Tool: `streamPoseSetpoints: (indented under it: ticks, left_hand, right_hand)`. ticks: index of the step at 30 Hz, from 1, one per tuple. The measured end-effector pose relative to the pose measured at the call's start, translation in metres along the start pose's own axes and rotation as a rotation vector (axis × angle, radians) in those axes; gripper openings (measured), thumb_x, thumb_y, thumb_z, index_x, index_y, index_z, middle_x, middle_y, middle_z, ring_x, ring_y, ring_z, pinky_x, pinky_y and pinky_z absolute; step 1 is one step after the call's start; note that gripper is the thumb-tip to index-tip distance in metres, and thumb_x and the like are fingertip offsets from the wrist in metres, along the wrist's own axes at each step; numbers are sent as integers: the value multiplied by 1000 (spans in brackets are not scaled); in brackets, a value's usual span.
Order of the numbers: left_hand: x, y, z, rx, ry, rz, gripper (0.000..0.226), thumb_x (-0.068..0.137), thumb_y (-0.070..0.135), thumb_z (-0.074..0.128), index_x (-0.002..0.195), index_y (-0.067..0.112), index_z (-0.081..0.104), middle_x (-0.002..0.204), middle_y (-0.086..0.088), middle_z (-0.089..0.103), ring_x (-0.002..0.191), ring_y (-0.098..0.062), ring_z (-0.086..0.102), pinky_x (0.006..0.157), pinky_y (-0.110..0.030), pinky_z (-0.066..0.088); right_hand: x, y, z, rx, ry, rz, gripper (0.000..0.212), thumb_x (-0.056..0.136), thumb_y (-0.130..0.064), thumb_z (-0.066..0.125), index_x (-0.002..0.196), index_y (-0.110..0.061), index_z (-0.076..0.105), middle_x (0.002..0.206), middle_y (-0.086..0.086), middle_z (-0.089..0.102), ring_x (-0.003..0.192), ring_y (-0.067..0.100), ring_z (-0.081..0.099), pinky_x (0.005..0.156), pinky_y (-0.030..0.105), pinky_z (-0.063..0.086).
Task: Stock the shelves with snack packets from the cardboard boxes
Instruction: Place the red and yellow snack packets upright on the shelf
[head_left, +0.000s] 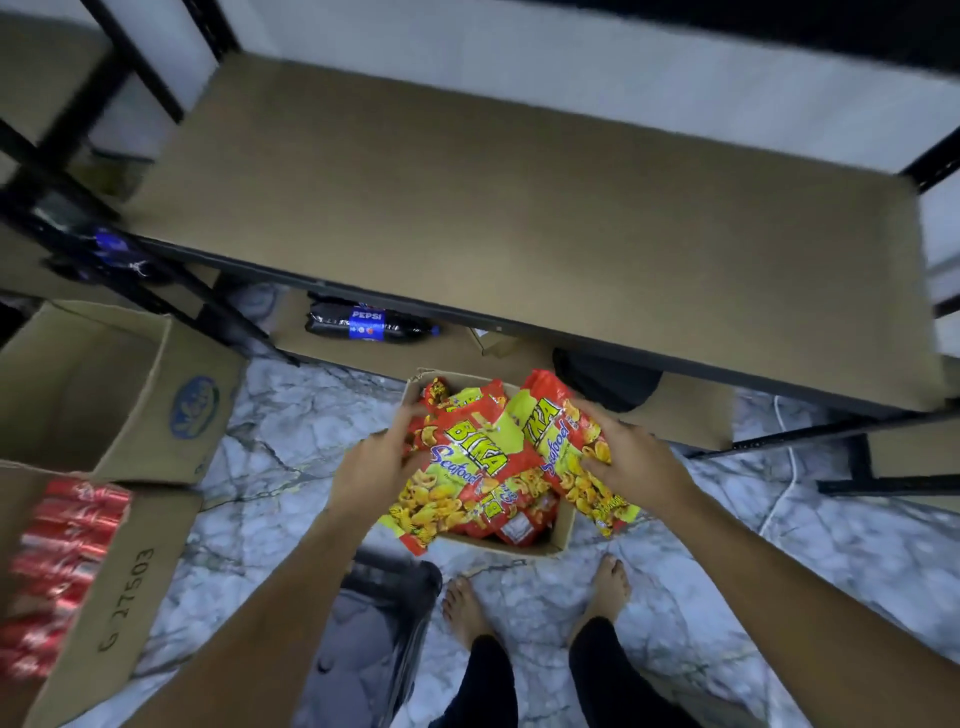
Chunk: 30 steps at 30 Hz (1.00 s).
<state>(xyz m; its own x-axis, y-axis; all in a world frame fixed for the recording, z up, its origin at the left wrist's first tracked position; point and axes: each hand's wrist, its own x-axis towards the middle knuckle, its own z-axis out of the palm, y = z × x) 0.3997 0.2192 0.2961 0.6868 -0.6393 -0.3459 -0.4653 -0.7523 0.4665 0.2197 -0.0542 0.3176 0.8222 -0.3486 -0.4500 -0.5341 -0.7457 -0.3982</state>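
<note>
Over the small box (558, 530) on the floor, both hands on snack packets.
L hand (371, 467) grips one red/yellow "Bika Seafood" packet (457, 467) by its left edge, fingers curled round it; R hand (636, 454) holds a 2nd packet (563, 441), fingers wrapped over its right side. More packets sit in the box under them. I see the brown shelf (519, 197) above w/ nothing on it, a Pepsi bottle (371, 323) lying on the lower shelf, 2 bigger boxes (156, 415) at left, one w/ red packs (62, 561).
</note>
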Motion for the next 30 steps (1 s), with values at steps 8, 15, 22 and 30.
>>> streamPoseSetpoints:
  ticks: [8,15,22,30]
  left_hand:
    - [-59,51,-84,-18,179,73,46,93,42,64,135,41,46,90,4,71,78,-24,67,58,-31,40]
    - [-78,99,-142,-77,336,214,64,90,46,65,140,55,26,76,3,69,67,-25,66,59,-37,50]
    - [-78,151,-225,-19,471,444,65,92,46,61,141,66,23,61,0,62,47,-21,55,49,-34,49]
    - [-62,215,-304,-57,568,650,63,92,34,65,144,53,36,98,12,71,76,-5,65,73,-34,60]
  right_hand:
    - [-72,-59,-96,24,193,19,81,92,-27,68,155,-41,20,57,-6,41,50,9,44,43,26,23]
    - [-121,-91,-170,-63,380,-26,80,94,-32,63,154,-49,13,70,-6,49,73,25,62,59,32,34]
    - [-162,-99,-225,23,586,-107,80,93,-35,65,146,-56,9,98,-3,66,79,19,62,68,35,52]
    - [-195,-116,-295,90,836,-207,72,93,-33,67,149,-47,24,118,-10,65,92,6,63,72,31,58]
